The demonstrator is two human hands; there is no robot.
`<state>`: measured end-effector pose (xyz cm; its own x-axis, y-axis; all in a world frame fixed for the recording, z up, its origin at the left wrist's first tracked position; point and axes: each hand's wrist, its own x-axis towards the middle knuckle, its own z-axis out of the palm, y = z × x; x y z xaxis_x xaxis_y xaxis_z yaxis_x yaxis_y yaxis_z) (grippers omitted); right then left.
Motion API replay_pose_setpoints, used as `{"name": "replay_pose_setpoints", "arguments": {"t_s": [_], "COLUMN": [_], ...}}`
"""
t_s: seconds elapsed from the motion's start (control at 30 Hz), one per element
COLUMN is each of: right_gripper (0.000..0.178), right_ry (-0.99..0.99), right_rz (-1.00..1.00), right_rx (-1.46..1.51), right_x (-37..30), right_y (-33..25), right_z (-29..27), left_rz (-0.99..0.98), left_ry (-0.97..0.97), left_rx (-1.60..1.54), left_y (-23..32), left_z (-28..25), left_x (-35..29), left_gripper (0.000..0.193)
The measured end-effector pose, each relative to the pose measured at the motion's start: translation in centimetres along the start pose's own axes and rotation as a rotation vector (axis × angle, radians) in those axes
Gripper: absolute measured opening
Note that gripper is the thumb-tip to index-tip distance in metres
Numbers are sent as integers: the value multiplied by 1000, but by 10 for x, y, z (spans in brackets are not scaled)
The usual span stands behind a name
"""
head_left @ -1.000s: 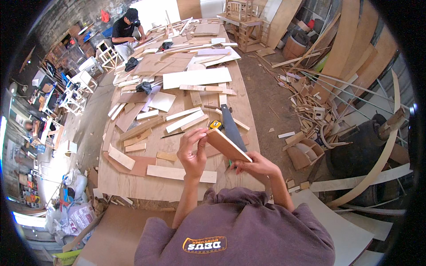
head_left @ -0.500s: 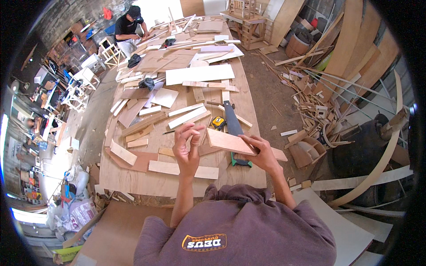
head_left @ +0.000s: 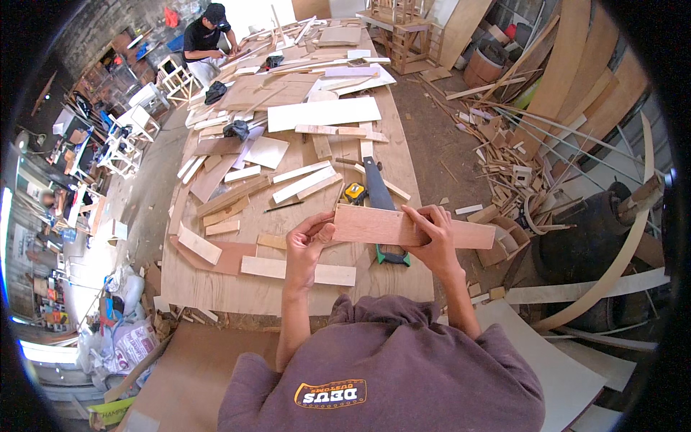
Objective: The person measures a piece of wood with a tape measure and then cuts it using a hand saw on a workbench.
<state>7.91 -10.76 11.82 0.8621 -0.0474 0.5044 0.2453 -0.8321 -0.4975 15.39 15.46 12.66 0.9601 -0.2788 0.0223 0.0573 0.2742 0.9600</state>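
Note:
A flat, pinkish-brown wooden board (head_left: 374, 225) is held up level over the near part of the workbench. My right hand (head_left: 433, 237) grips it around the middle, fingers over the top edge. At the board's left end, my left hand (head_left: 309, 243) is closed on the corner between thumb and fingers. Behind the board lies a handsaw (head_left: 376, 186) with a dark blade and a green-black handle, partly hidden by the board. A yellow tape measure (head_left: 353, 192) rests just left of the blade. The pencil (head_left: 283, 207) lies further left.
Offcuts and strips cover the plywood workbench (head_left: 209, 288), with a pale plank (head_left: 298, 271) near its front edge. A white board (head_left: 324, 114) lies farther back. At the far left a person (head_left: 207, 43) works at the bench. Scrap wood (head_left: 504, 180) heaps on the floor to the right.
The board has turned its broad face toward me and levelled out. My left hand, apart from it with fingers raised before, has closed on its left end.

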Motion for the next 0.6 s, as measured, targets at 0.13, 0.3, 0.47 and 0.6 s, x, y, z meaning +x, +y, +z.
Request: {"name": "replay_pose_setpoints", "arguments": {"t_s": [0.13,0.3,0.47,0.6], "right_gripper": [80,77,76,76], "right_ry": [-9,-35,-34,-9], "right_rz": [-40,-33,-10,27], "right_rx": [-31,-63,-83,-72], "right_x": [1,0,-3,-2], "right_y": [2,3,3,0], "right_z": [-3,-3,-2,1], "left_rz": [-47,-117,-125,-157], "left_ry": [-17,-2,23,-36], "left_rx": [-154,-244,-224,-354], "left_y": [-7,-12,-16,-26], "left_z": [-5,-4,0,0], "left_x": [1,2,3,3], "left_gripper": [43,45,44,44]}}
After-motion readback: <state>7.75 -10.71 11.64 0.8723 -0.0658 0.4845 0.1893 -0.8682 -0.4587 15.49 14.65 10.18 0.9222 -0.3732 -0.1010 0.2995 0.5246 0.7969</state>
